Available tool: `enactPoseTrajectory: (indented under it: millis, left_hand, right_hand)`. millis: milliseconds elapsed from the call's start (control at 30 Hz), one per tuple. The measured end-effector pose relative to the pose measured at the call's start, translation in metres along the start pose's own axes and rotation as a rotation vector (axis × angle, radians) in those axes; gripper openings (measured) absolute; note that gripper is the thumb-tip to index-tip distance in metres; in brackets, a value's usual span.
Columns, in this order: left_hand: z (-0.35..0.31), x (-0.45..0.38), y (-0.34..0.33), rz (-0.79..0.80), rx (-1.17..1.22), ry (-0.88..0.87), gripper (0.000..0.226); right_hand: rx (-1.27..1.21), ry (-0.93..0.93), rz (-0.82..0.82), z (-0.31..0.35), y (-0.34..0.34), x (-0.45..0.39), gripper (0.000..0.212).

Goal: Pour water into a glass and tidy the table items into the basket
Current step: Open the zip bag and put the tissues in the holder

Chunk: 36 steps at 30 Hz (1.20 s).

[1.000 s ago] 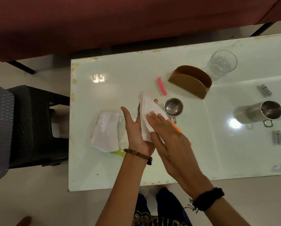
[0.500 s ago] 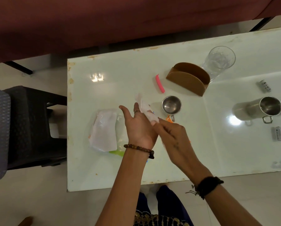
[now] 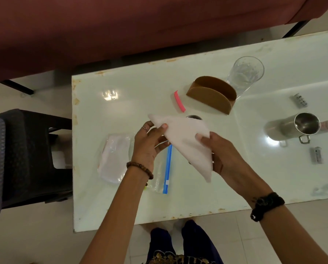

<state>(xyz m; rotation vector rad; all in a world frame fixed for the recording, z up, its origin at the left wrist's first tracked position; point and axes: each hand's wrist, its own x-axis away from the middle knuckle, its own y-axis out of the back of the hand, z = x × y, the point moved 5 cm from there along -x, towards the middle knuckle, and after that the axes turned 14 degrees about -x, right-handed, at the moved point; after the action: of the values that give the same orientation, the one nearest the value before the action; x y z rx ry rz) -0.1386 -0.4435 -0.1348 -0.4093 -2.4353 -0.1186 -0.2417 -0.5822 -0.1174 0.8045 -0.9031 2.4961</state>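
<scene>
I am holding a folded napkin [image 3: 186, 143] above the counter [image 3: 121, 206], my left hand [image 3: 149, 145] pinching its far corner and my right hand [image 3: 224, 157] gripping its near edge. If I am swinging it wide, it could catch the small cup [image 3: 194, 117] just beneath, or farther off the holder [image 3: 210, 94] and glass [image 3: 245, 73], tipping water.

Head camera looks steeply down, close above the table [image 3: 121, 206].
</scene>
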Motion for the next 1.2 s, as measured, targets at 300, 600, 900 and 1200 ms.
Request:
enactPoseTrajectory:
  millis: [300,600,900,1200]
  left_hand:
    - [-0.032,-0.042,-0.028,0.079,-0.335,-0.113,0.012]
    - [-0.096,-0.096,-0.088,-0.055,-0.952,-0.515,0.014]
    - [-0.090,-0.149,-0.111,-0.234,-1.125,-0.444,0.016]
    - [-0.063,-0.170,-0.106,-0.288,-1.225,-0.369,0.019]
  right_hand:
    - [0.740,0.431,-0.270,0.051,0.045,0.004,0.016]
    - [0.940,0.873,-0.475,0.108,0.068,-0.027,0.014]
    - [0.843,0.776,-0.563,0.106,0.099,-0.081,0.009]
    - [0.804,0.662,-0.486,0.088,0.114,-0.103,0.008]
